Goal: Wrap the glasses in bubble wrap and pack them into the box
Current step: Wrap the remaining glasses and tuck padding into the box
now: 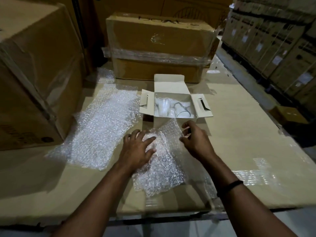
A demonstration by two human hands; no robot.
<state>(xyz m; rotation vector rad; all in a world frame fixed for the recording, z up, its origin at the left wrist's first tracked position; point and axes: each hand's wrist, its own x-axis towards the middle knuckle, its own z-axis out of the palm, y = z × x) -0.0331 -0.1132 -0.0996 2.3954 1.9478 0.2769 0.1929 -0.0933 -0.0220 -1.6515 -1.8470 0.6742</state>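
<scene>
left fingers (148, 139) on bubble wrap (162, 170), right fingers (188, 124) pinching edge

No legible text, blurred print on left carton (34, 69), white labels on stacked cartons (273, 48) unreadable

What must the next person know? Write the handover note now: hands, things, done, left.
Left hand: open, pressing flat on the small clear bubble wrap sheet, over a lump that may be a glass.
Right hand: pinches that sheet's right edge.
Things: the open white cardboard box stands just beyond the hands, with two clear drinking glasses inside, seemingly bare. A large spare bubble wrap sheet lies to the left.
Done: box open, one wrap begun.
Left: finish this wrap, wrap the rest, pack them, close the box.
</scene>
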